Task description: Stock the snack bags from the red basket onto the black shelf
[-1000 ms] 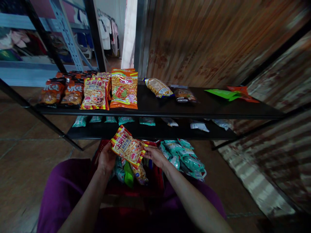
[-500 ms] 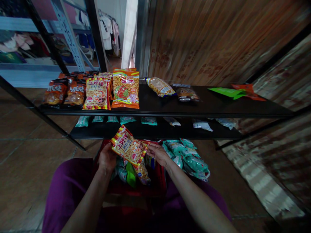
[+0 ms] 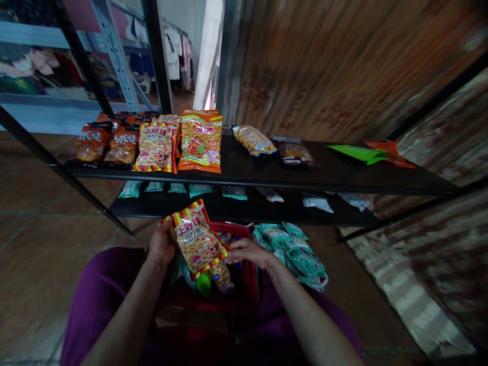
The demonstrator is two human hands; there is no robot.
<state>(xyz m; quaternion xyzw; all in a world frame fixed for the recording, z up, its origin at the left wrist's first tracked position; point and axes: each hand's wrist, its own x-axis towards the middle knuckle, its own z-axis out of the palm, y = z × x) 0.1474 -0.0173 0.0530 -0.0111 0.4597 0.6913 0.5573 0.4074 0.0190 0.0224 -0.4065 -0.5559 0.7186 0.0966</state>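
Between my hands, above a red basket (image 3: pixel 249 284), is a yellow-and-red bag of prawn crackers (image 3: pixel 198 239), its printed front facing up. My left hand (image 3: pixel 161 244) grips its upper left edge, thumb on the front. At the lower right corner, my right hand (image 3: pixel 249 252) pinches the bag with thumb and fingers. Inside the basket beneath lie a green packet (image 3: pixel 204 284), a clear snack bag (image 3: pixel 221 277) and some teal packets, partly hidden by the bag.
A black shelf (image 3: pixel 263 175) stands ahead, carrying orange snack bags (image 3: pixel 201 142), dark bread-like packs (image 3: pixel 90 145), and a green packet (image 3: pixel 358 152). Small teal packets (image 3: pixel 234 192) line the lower shelf (image 3: pixel 206 207). More teal packs (image 3: pixel 301 254) are heaped right of the basket.
The prawn cracker bag has turned more upright and come slightly nearer, with both hands still on it. My left hand has shifted a little left and up. The camera view has tilted slightly.
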